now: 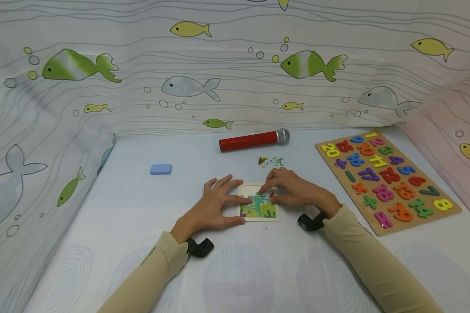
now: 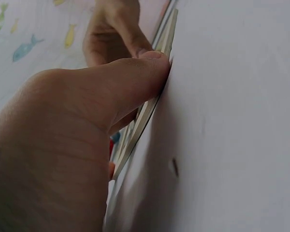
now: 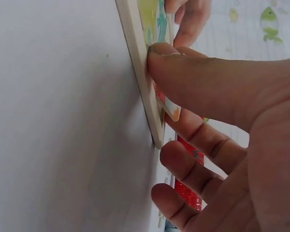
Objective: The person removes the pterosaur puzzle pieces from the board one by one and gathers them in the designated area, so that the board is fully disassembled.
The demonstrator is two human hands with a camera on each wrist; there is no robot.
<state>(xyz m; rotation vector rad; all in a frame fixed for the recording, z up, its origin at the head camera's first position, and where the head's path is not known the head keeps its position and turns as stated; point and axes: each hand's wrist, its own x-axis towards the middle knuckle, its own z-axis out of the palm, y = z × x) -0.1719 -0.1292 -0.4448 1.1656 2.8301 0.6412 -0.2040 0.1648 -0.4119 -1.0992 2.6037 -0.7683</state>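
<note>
Left hand: and here the left hand (image 1: 219,204) lies spread wide, gripping nothing, thumb against the frame's near corner, fingertips on its left part.
Right hand: fingers curled, this hand (image 1: 291,188) pinches a thin, tilted jigsaw piece (image 3: 173,110) at the upper right.
Puzzle: between the hands on the tabletop (image 1: 282,265), a square puzzle (image 1: 263,208) shows a spiky-backed turquoise creature over yellow-green ground!
Frame: pale, wood-like, flat-edged frame (image 1: 258,220).
Left sleeve: beige cloth (image 1: 149,274), dark lettering too small to read.
Loose pieces: two knobbly jigsaw pieces (image 1: 277,161) just beyond the right hand.
Microphone: red barrel, silvery rounded head (image 1: 250,141), farther back.
Blue block: smooth, rectangular (image 1: 161,169), off left.
Number board: brown panel (image 1: 383,207) at right, chunky coloured numerals reading 1 to 20, plus signs too.
Backdrop: wavy-lined sheet (image 1: 250,104), printed fish.
</note>
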